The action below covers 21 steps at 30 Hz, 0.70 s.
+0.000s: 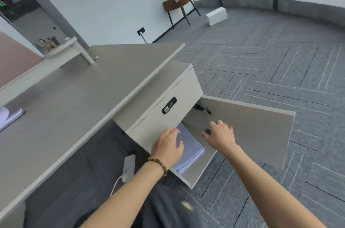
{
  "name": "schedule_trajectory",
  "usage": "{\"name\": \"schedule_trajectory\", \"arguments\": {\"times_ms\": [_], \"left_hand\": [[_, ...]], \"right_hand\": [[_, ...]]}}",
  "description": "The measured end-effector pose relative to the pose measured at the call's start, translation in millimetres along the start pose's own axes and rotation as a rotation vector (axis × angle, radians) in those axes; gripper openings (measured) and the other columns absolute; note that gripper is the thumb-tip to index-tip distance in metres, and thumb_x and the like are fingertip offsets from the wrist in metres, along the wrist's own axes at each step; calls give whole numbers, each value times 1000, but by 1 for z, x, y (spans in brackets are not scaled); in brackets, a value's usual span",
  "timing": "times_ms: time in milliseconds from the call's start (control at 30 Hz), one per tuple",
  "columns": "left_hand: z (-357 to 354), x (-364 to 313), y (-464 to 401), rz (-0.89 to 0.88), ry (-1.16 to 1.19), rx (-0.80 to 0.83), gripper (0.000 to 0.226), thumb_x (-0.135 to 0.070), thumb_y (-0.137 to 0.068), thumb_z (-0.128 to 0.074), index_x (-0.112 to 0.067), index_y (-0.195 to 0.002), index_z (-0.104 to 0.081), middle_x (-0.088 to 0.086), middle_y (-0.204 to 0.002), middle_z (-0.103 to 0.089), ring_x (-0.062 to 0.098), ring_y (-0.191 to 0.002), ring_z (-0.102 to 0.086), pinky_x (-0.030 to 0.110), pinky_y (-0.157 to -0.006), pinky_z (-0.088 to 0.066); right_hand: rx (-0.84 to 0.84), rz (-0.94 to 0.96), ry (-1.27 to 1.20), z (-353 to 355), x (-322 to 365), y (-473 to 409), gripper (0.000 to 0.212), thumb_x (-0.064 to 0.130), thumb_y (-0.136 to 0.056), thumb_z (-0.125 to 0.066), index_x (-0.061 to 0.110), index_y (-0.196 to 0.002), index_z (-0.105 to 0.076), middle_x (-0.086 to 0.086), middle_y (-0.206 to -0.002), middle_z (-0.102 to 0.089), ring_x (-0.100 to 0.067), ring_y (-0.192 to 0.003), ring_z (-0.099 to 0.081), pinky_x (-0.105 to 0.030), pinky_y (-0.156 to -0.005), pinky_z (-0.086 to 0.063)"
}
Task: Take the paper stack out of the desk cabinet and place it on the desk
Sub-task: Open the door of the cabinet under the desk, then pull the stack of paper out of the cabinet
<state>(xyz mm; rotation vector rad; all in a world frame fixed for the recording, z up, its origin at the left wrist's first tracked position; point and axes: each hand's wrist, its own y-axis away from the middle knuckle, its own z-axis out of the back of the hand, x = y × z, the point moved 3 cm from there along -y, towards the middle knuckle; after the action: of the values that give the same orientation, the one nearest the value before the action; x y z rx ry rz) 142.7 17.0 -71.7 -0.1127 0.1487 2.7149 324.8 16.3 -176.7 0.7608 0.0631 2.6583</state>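
The left hand (169, 146), open, hovers over the paper stack (188, 150), nearer than the open right hand (219, 135) beside the cabinet door (252, 126). The stack lies inside the cabinet (160, 95), running inward, below the table (78, 97).

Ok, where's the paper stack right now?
The paper stack lies inside the open cabinet under the desk, between the left hand and right hand.
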Motion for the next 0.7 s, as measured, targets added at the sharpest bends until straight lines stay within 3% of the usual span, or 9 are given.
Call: {"name": "schedule_trajectory", "arguments": {"times_ms": [133, 200, 333, 400, 467, 700], "left_hand": [[-40, 7, -25, 255, 304, 175, 50, -30, -91, -58, -15, -138, -46, 5, -120, -60, 22, -94, -58, 33, -86, -51], [-63, 14, -41, 382, 487, 199, 55, -25, -91, -58, -12, -141, -40, 8, -116, -58, 22, -89, -54, 34, -81, -50], [-116, 36, -72, 620, 697, 183, 67, -23, -89, -58, -9, -148, -27, 20, -140, -46, 35, -116, -57, 40, -92, -52], [-148, 47, -86, 726, 766, 166, 64, -24, -89, -59, -8, -144, -30, 22, -141, -45, 39, -124, -52, 44, -98, -50], [-178, 58, -100, 826, 802, 160, 63, -25, -89, -60, -7, -142, -32, 23, -142, -44, 41, -127, -49, 45, -100, -48], [-262, 96, -152, 1015, 826, 139, 65, -24, -84, -63, -5, -139, -35, 28, -142, -44, 46, -125, -51, 55, -101, -49]], "right_hand": [[159, -21, -81, -26, 11, -11, 58, 53, -88, -53, 12, -129, -55, -15, -128, -57, -36, -119, -56, -47, -99, -46], [207, -25, -88, -41, 16, -23, 62, 52, -87, -53, 10, -133, -53, -16, -130, -58, -36, -118, -56, -46, -96, -49], [268, -29, -79, -76, 21, -59, 55, 51, -88, -56, 5, -120, -57, -19, -125, -59, -37, -105, -62, -44, -86, -54], [306, -51, -73, -97, 19, -80, 59, 51, -90, -54, 7, -129, -55, -20, -131, -57, -36, -112, -61, -44, -89, -54], [339, -79, -67, -120, 14, -101, 63, 51, -90, -52, 9, -136, -51, -18, -135, -56, -35, -118, -59, -43, -92, -53], [440, -169, -44, -200, -14, -161, 55, 48, -89, -51, 10, -128, -56, -17, -127, -62, -33, -117, -58, -39, -92, -49]]}}
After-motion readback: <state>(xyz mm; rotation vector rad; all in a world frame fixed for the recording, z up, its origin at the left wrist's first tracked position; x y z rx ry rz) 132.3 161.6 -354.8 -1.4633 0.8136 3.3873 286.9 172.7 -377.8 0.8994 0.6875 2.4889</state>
